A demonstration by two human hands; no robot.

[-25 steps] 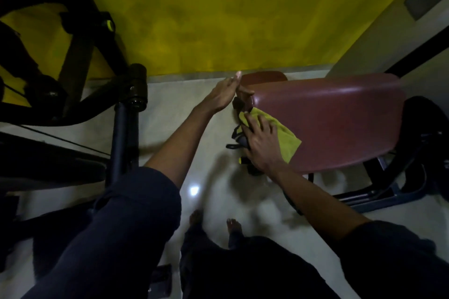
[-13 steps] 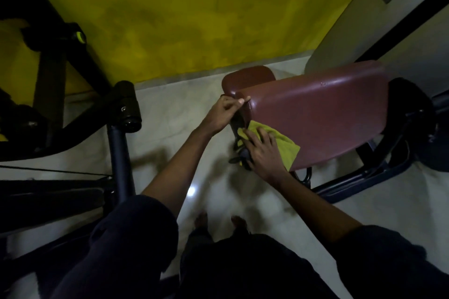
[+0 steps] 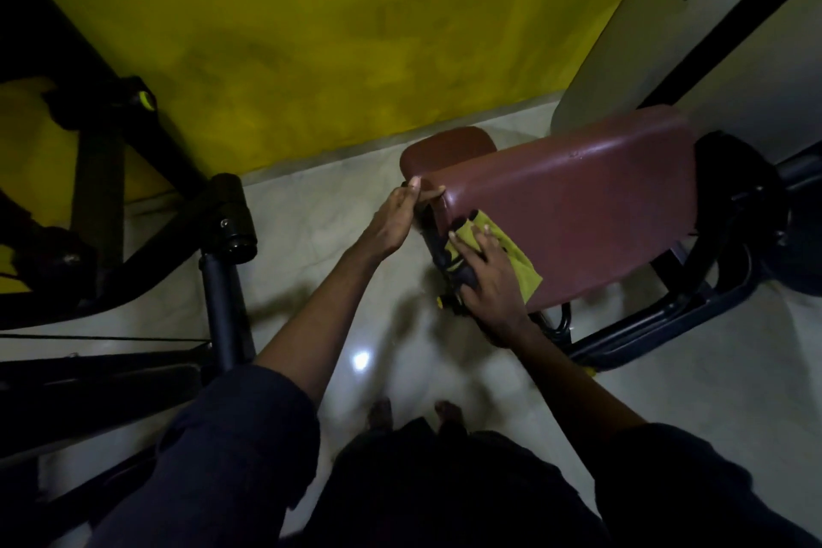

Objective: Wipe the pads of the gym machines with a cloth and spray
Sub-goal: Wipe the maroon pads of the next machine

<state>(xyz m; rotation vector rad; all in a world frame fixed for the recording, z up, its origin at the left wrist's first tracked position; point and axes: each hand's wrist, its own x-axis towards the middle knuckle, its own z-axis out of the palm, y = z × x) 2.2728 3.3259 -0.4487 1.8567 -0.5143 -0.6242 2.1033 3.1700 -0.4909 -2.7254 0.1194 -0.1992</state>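
Observation:
A large maroon pad (image 3: 578,209) sits tilted on a dark machine frame (image 3: 667,316), and a smaller maroon pad (image 3: 445,147) shows behind its left end. My left hand (image 3: 391,227) grips the big pad's left edge, thumb on top and fingers curled round it. My right hand (image 3: 489,280) lies with spread fingers on a yellow cloth (image 3: 527,274) and presses it against the pad's lower left corner. Part of the cloth is hidden under the hand. A black post with a yellow knob (image 3: 441,302) stands just under that corner.
Another black machine with a round roller end (image 3: 231,214) and an upright post (image 3: 222,303) fills the left side. A yellow wall (image 3: 356,36) runs behind, a pale wall (image 3: 756,58) at the right. My bare feet (image 3: 382,409) stand on the glossy light floor (image 3: 311,227).
My left hand came down from above the small pad and took hold of the big pad's left edge. My right hand stays on the cloth at the same corner. The view swung slightly.

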